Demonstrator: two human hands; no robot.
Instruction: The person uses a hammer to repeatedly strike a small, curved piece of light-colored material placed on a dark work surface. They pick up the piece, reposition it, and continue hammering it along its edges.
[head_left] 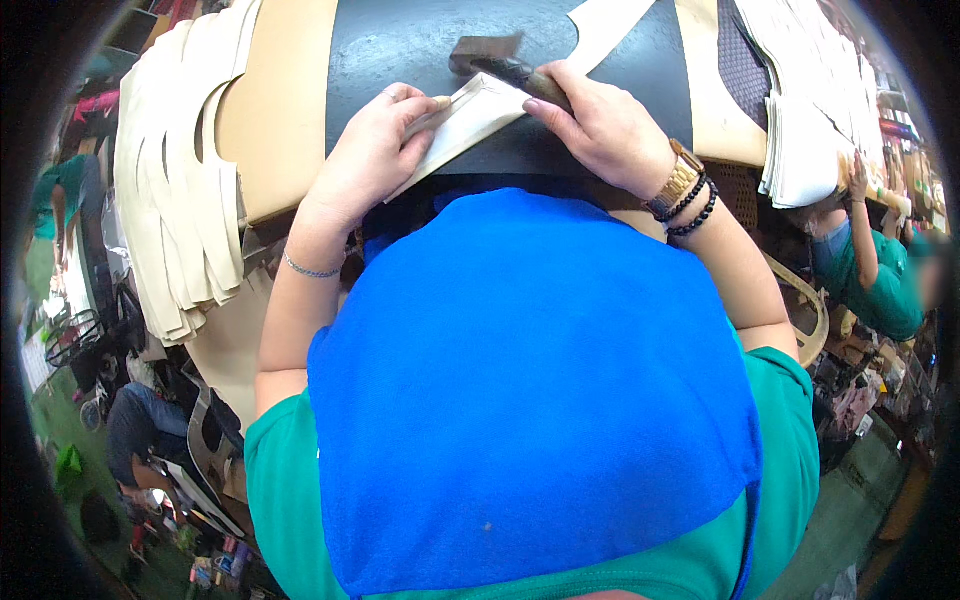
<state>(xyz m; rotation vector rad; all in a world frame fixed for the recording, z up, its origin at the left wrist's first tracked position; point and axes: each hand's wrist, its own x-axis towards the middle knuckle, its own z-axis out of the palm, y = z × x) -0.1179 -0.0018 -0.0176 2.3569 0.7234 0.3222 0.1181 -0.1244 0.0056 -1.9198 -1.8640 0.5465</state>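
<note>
Head view, hammer (514, 70) aslant, pointing upper left

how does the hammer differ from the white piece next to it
The hammer is dark brown, while the white piece is pale. The hammer has a bulky head on a handle; the white piece is thin and sheet-like. The hammer is gripped in the right hand, the white piece in the left hand. Both are hand-held.
</note>
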